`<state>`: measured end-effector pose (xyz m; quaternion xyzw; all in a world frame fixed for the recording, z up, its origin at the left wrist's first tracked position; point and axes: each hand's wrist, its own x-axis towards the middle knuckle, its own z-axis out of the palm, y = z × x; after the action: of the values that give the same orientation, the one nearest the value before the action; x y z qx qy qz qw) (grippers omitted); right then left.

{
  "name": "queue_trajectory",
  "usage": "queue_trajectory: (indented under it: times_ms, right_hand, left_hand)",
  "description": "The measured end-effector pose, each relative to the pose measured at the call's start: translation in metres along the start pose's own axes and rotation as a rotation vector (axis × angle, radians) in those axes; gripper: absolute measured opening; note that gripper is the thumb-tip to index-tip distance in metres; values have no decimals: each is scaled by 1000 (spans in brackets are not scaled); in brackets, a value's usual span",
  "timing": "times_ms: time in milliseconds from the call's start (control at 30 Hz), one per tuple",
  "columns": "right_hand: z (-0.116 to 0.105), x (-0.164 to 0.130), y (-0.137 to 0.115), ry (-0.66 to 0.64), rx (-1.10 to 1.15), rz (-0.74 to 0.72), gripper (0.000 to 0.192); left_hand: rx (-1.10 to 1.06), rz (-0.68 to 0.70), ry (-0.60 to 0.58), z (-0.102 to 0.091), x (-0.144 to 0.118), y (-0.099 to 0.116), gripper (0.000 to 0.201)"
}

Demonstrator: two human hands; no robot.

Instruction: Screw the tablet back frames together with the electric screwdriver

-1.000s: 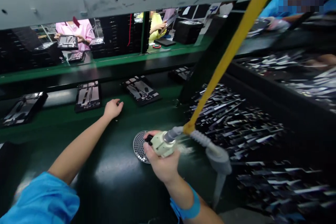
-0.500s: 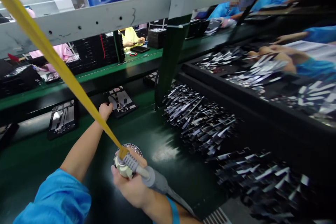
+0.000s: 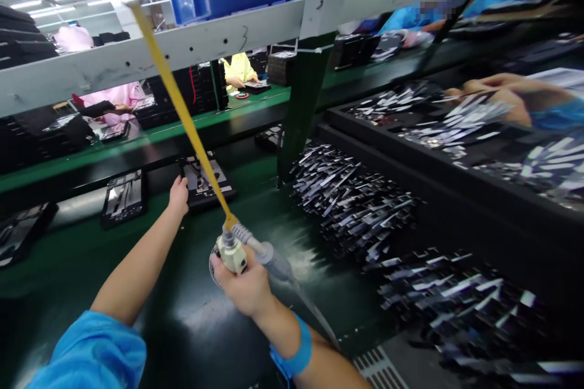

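Green bench (image 3: 255,328) lies open between left hand (image 3: 179,194) touching tray (image 3: 207,182) edge, right hand (image 3: 244,282) gripping tool (image 3: 232,252).

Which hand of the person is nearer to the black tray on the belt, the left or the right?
Left. The left hand reaches the near edge of the black tray. The right hand is farther back toward the person, gripping the pale tool.

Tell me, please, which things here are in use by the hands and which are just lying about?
In use: screwdriver tool gripped by right hand; its yellow strap; black tray at left hand.

Lying about: second tray; metal strips pile; stacked trays.
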<state>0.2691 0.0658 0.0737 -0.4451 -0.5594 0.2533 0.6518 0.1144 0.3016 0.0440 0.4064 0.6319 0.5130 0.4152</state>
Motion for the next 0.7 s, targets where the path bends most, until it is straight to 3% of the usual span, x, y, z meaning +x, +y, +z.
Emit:
queue_trajectory:
  times_ms: [100, 267, 333, 433, 500, 567, 633, 700]
  right_hand:
    - [-2, 2, 2, 15, 33, -25, 11]
    - [-2, 4, 13, 59, -18, 51, 14]
    - [2, 6, 20, 38, -15, 58, 15]
    - [10, 9, 30, 55, 8, 78, 21]
    - [14, 10, 34, 70, 24, 81, 23]
    - [16, 10, 35, 70, 28, 75, 24]
    - [16, 9, 36, 67, 24, 67, 25]
    - [15, 7, 38, 58, 23, 66, 25]
  left_hand:
    - [-115, -55, -9, -62, -40, -9, 46]
    - [-225, -173, 37, -163, -142, -44, 58]
    - [-257, -228, 60, -188, -181, -60, 64]
    - [-190, -266, 41, -211, -220, -78, 70]
    - [48, -139, 11, -222, -234, -82, 62]
    - [365, 149, -32, -230, -243, -80, 48]
    - [610, 464, -153, -235, -252, -74, 37]
    - [747, 663, -323, -234, -261, -69, 32]
